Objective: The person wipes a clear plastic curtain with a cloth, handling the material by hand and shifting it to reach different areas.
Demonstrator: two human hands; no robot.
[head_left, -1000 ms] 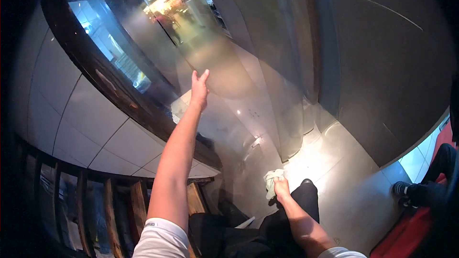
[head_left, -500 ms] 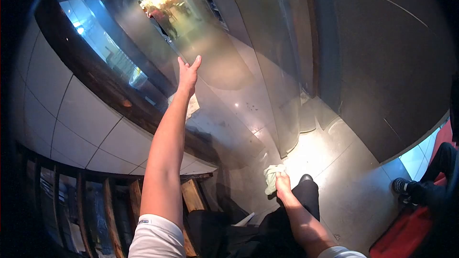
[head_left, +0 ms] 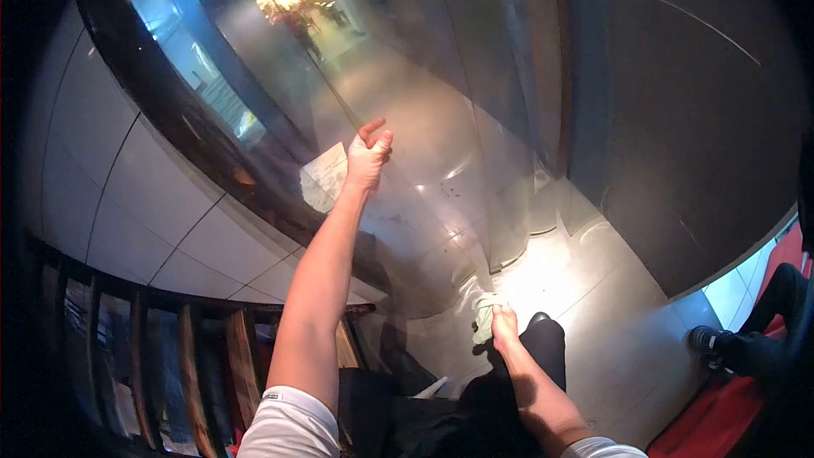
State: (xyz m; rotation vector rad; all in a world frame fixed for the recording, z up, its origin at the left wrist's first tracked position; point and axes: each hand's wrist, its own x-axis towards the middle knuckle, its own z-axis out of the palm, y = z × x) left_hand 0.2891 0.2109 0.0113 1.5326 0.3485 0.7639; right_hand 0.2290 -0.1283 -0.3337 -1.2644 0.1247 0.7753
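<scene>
My left hand (head_left: 369, 159) is stretched forward at the middle of the view, its fingers curled at the edge of a clear, see-through plastic curtain strip (head_left: 415, 114). The sheet's edge runs up and left from the fingers. Low in the view, my right hand (head_left: 505, 325) is closed around a crumpled pale green cloth (head_left: 486, 315), which hangs beside the bottom of the curtain. A paper with writing (head_left: 326, 176) shows just left of my left wrist.
A dark panel (head_left: 687, 119) stands at right. White tiles (head_left: 161, 195) and wooden slats (head_left: 193, 365) are at left. Another person's shoe and leg (head_left: 721, 341) show at lower right, near a red surface (head_left: 712, 416). Bright light falls on the floor tiles (head_left: 585, 288).
My left hand has moved right and slightly down, and its spread fingers have closed at the strip's edge. The paper shows more fully. My right hand stays on the cloth, nearly unmoved.
</scene>
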